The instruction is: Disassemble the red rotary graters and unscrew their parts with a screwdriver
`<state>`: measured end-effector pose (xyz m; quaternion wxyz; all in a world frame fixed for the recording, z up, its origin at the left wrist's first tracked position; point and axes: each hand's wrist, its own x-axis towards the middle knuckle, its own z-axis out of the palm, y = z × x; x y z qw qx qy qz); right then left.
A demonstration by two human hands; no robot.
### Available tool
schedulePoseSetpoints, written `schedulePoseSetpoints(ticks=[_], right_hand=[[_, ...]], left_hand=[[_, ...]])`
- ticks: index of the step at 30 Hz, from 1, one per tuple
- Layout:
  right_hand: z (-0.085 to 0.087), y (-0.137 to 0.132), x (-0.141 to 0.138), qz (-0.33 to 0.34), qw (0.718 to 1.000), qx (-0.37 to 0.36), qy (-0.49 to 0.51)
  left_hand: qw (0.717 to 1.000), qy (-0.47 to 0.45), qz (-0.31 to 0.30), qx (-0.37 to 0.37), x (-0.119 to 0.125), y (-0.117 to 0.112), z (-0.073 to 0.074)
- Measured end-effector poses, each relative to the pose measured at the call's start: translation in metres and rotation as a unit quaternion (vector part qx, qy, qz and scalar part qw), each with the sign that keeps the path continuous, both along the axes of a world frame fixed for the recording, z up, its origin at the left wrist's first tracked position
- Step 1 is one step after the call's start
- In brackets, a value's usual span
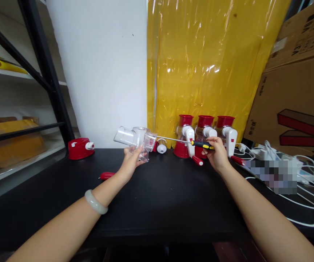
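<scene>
From my station: both hands are up over the black table.

Left hand: fingers curled round the underside of a clear plastic housing, held just above the table's far edge with its open spout tilted up to the left. Pale bracelet on that wrist.

Right hand: fingers closed on the yellow-and-black handle of a screwdriver. The shaft runs level to the left and its tip meets the right side of the housing. I cannot tell whether the tip sits in a screw.

Behind the right hand, three red-and-white grinders stand in a row against the yellow plastic sheet. A small white round part sits just right of the housing. Red base at far left, red handle piece lying near the left wrist. White cables tangle at right, below cardboard boxes.
</scene>
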<state>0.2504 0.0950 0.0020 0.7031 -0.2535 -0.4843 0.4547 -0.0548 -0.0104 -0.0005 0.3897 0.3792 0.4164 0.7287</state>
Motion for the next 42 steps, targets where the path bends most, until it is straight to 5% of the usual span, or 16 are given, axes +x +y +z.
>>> schedulePoseSetpoints(ticks=[10,22,33,42], right_hand=[[-0.0059,-0.0007,0.0037,-0.071,0.984,0.002,-0.161],[-0.0006,0.0006,-0.0019,0.002,1.0,0.015,0.011],[-0.0034,-0.0016,0.0038,-0.128,0.983,0.01,-0.128],[-0.0037,0.0038,0.0016,-0.06,0.997,-0.003,-0.043]], left_hand=[[1.0,-0.001,-0.003,0.007,0.0,-0.0002,0.0004],[1.0,0.001,-0.005,0.001,0.0027,-0.0021,0.0025],[1.0,0.009,-0.008,0.001,0.002,-0.0021,0.0004],[1.0,0.011,-0.01,0.0,0.0006,-0.0021,0.0015]])
